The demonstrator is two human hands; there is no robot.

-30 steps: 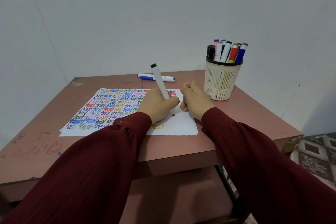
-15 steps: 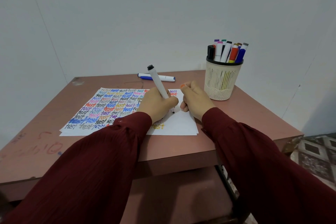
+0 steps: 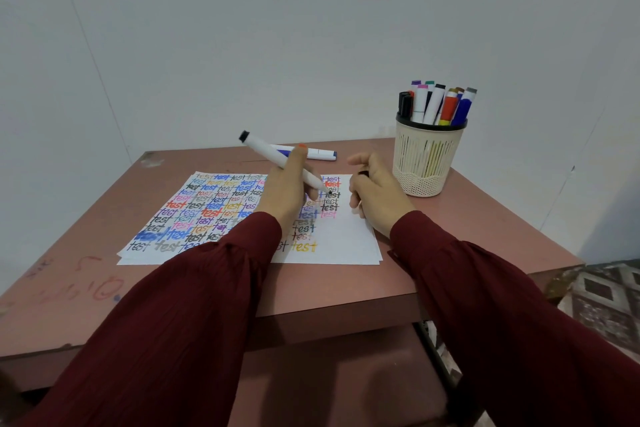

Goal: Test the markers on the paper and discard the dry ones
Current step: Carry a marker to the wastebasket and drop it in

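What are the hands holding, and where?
Left hand grips the white marker low on its barrel. Right hand curls round a small black thing, maybe its cap.

Soft, even indoor light, faint shadows, slight motion blur, wide-angle bending at edges.

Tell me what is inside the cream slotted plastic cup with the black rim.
Capped markers stand upright in the cream slotted plastic cup, with black, pink, purple, teal, orange, brown, grey and blue tops showing. Its wall mostly hides their lower barrels and the cup's bottom.
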